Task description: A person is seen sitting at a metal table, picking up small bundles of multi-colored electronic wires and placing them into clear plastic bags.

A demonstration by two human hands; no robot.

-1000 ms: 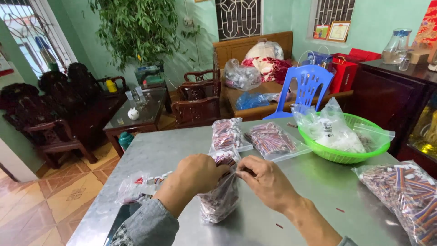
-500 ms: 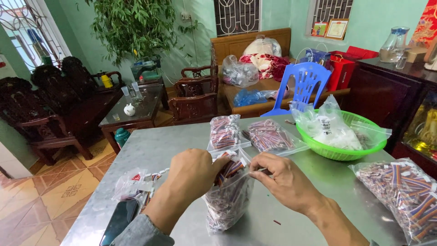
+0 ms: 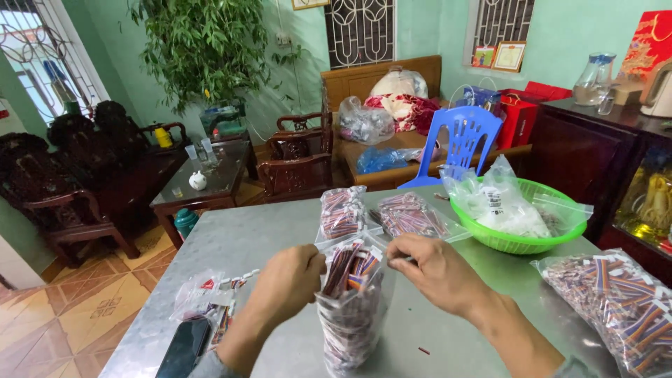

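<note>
Both hands are working at the mouth of a clear plastic bag stuffed with small striped sachets (image 3: pixel 352 308). The left hand (image 3: pixel 288 281) is curling closed, pinching the bag's top edge on its side, and the right hand (image 3: pixel 435 271) is gripping the opposite edge between thumb and fingers. The bag is standing upright on the grey metal table (image 3: pixel 252 238), its long axis running vertical, mouth pointing up and gaping a little between the 2 hands. It's bulging and crinkled, with red, blue and orange sachets poking out the top.

Just beyond it, 2 more filled clear bags (image 3: pixel 381 213) are lying flat. To the right, a round green plastic basket (image 3: pixel 532 241) is holding empty clear bags. At the far right edge, a large clear bag of loose sachets (image 3: pixel 619 304) is lying open. Near the left hand, a black phone (image 3: pixel 183 348) is resting beside a small bag.
</note>
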